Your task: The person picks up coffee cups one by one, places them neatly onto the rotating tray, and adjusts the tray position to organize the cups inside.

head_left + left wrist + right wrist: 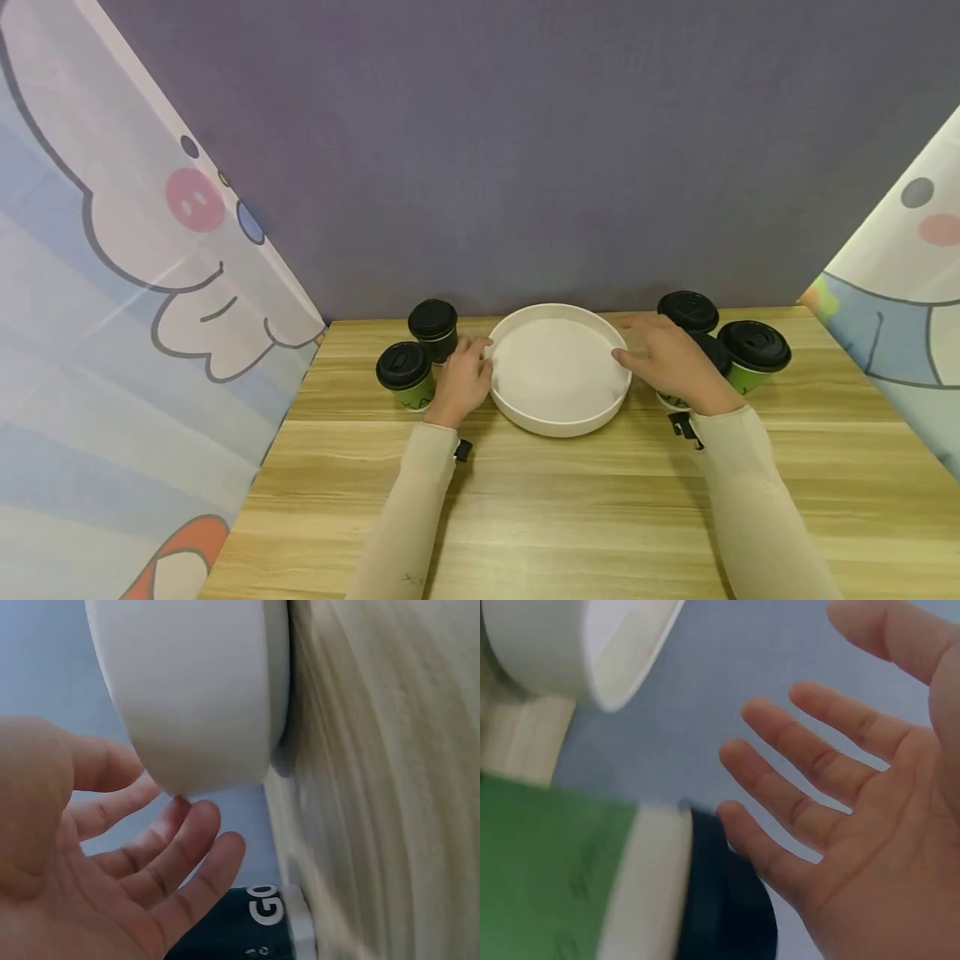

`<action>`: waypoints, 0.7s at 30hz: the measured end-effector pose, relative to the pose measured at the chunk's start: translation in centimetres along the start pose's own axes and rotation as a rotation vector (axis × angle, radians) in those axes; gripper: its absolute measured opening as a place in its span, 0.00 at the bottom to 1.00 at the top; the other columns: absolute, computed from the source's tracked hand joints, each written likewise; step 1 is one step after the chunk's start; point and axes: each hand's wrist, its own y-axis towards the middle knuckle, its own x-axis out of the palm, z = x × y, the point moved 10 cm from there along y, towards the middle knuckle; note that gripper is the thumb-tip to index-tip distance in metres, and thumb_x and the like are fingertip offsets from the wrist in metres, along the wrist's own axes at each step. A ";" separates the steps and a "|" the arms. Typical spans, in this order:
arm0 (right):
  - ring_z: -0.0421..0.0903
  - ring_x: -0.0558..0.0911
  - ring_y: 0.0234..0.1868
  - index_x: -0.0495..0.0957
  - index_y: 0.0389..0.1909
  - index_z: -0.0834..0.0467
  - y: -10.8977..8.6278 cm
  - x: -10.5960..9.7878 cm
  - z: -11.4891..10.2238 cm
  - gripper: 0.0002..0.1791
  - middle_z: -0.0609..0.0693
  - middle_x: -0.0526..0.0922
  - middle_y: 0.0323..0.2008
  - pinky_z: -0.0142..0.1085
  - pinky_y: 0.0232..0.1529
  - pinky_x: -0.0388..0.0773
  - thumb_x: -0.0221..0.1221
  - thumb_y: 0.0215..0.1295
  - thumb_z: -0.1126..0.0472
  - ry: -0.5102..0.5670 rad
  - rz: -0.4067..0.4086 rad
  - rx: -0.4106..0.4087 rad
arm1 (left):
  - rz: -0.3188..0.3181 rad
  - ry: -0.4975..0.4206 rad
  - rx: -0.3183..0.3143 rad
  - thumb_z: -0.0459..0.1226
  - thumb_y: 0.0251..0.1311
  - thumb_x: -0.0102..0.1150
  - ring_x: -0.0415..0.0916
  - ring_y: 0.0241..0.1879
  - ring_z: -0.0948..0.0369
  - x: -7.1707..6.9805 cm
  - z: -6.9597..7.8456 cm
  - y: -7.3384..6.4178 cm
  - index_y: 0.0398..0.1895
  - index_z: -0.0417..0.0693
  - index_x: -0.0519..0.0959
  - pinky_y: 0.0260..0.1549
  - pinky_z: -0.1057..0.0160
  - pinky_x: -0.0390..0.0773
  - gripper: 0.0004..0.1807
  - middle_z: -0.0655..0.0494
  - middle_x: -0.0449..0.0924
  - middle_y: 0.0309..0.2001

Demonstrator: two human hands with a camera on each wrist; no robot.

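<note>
Left hand (463, 379) at the left edge of a round white tray (558, 367), its fingers spread and loosely bent beside the rim, not clamped; whether the fingertips touch it cannot be told for certain. Right hand (667, 358) at the opposite edge, thumb and fingers apart, holding nothing, a gap between palm and tray. To take hold of the tray well, both hands would best meet its wall directly across from each other, at the same height, and press evenly so it sits level. The right little finger is very near the lid (727, 892) of the nearest cup (562, 862) and could knock it. The tray lies flat on a wood-grain table (570, 517), close to the grey wall (525, 150) behind: plain white and shallow, with a smooth, low side and a flat floor. To its left stand a green cup (405, 375) and a dark cup (433, 323), both black-lidded; three lidded cups cluster at its right, one partly hidden by the right hand
</note>
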 end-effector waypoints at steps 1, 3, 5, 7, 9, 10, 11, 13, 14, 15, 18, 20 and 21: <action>0.68 0.66 0.71 0.70 0.72 0.62 -0.1 -0.3 0.3 0.30 0.65 0.71 0.70 0.67 0.64 0.68 0.61 0.73 0.54 0.003 0.002 0.010 | -0.007 -0.005 -0.004 0.33 0.72 0.56 0.80 0.36 0.49 0.1 -0.3 -0.1 0.64 0.44 0.78 0.41 0.48 0.81 0.19 0.45 0.78 0.43; 0.70 0.65 0.69 0.69 0.72 0.62 -0.6 -1.0 0.9 0.30 0.67 0.70 0.69 0.69 0.62 0.67 0.61 0.73 0.55 0.000 0.013 0.024 | -0.019 0.002 -0.002 0.32 0.72 0.55 0.82 0.40 0.48 0.5 -0.7 -0.2 0.64 0.45 0.78 0.44 0.47 0.81 0.19 0.45 0.80 0.46; 0.71 0.65 0.68 0.69 0.72 0.62 -0.9 -1.7 1.6 0.31 0.68 0.70 0.68 0.69 0.62 0.66 0.61 0.73 0.55 -0.008 0.020 0.032 | -0.042 -0.005 0.001 0.33 0.73 0.53 0.82 0.42 0.49 0.8 -1.0 -0.3 0.65 0.46 0.77 0.45 0.47 0.81 0.19 0.45 0.82 0.48; 0.74 0.62 0.68 0.67 0.73 0.63 -1.2 -2.1 2.4 0.33 0.69 0.68 0.68 0.72 0.62 0.63 0.62 0.72 0.54 -0.014 0.005 0.046 | -0.067 -0.026 0.012 0.34 0.74 0.52 0.82 0.44 0.50 1.0 -1.2 -0.4 0.67 0.46 0.76 0.47 0.48 0.81 0.20 0.45 0.82 0.50; 0.75 0.61 0.70 0.66 0.73 0.63 -1.6 -2.4 3.3 0.35 0.70 0.65 0.70 0.73 0.63 0.62 0.63 0.72 0.51 -0.015 -0.017 0.069 | -0.092 -0.061 0.029 0.34 0.75 0.52 0.81 0.44 0.51 1.0 -1.3 -0.5 0.68 0.45 0.75 0.46 0.50 0.80 0.20 0.46 0.82 0.50; 0.76 0.60 0.70 0.65 0.74 0.64 -1.7 -2.5 3.7 0.37 0.71 0.64 0.70 0.73 0.63 0.61 0.62 0.72 0.49 -0.009 -0.033 0.082 | -0.107 -0.078 0.035 0.34 0.75 0.51 0.80 0.43 0.52 1.1 -1.4 -0.6 0.69 0.45 0.74 0.45 0.51 0.80 0.21 0.47 0.82 0.49; 0.76 0.59 0.70 0.64 0.74 0.65 -1.9 -2.5 4.1 0.38 0.72 0.62 0.71 0.74 0.63 0.61 0.62 0.72 0.48 0.001 -0.053 0.096 | -0.122 -0.093 0.038 0.34 0.76 0.51 0.79 0.42 0.53 1.1 -1.5 -0.7 0.69 0.45 0.74 0.44 0.52 0.79 0.21 0.47 0.82 0.48; 0.77 0.59 0.71 0.62 0.75 0.65 -2.2 -2.6 4.7 0.40 0.72 0.60 0.73 0.74 0.64 0.60 0.62 0.72 0.46 0.009 -0.080 0.118 | -0.151 -0.113 0.042 0.35 0.76 0.51 0.78 0.41 0.54 1.2 -1.6 -0.8 0.71 0.45 0.72 0.43 0.53 0.78 0.22 0.48 0.82 0.46; 0.77 0.59 0.71 0.62 0.75 0.65 -2.4 -2.6 4.9 0.40 0.72 0.60 0.73 0.73 0.64 0.61 0.61 0.72 0.46 0.011 -0.091 0.125 | -0.163 -0.115 0.042 0.35 0.77 0.50 0.78 0.41 0.55 1.3 -1.7 -0.9 0.71 0.45 0.71 0.43 0.53 0.78 0.22 0.48 0.82 0.46; 0.77 0.60 0.70 0.61 0.76 0.65 -2.5 -2.6 5.1 0.41 0.73 0.59 0.73 0.74 0.63 0.61 0.61 0.72 0.45 0.011 -0.104 0.130 | -0.177 -0.119 0.038 0.36 0.77 0.50 0.79 0.41 0.55 1.3 -1.8 -0.9 0.72 0.46 0.71 0.44 0.53 0.78 0.23 0.48 0.82 0.46; 0.78 0.60 0.69 0.61 0.75 0.67 -2.8 -2.6 5.5 0.43 0.75 0.60 0.72 0.74 0.62 0.62 0.63 0.70 0.45 -0.004 -0.128 0.124 | -0.211 -0.132 0.033 0.37 0.78 0.49 0.81 0.43 0.53 1.6 -2.0 -1.0 0.74 0.46 0.69 0.47 0.52 0.80 0.24 0.47 0.83 0.47; 0.78 0.60 0.69 0.61 0.75 0.66 -2.9 -2.7 5.8 0.45 0.75 0.60 0.72 0.74 0.62 0.61 0.64 0.69 0.43 -0.014 -0.137 0.125 | -0.238 -0.153 0.027 0.38 0.78 0.48 0.82 0.47 0.52 1.8 -2.0 -1.0 0.75 0.47 0.67 0.50 0.51 0.81 0.25 0.47 0.83 0.49; 0.79 0.59 0.70 0.60 0.75 0.67 -3.0 -2.7 5.9 0.46 0.75 0.59 0.72 0.74 0.62 0.61 0.65 0.68 0.42 -0.016 -0.140 0.129 | -0.250 -0.163 0.025 0.39 0.78 0.48 0.82 0.49 0.52 1.9 -2.1 -1.0 0.76 0.47 0.67 0.51 0.50 0.81 0.26 0.46 0.83 0.50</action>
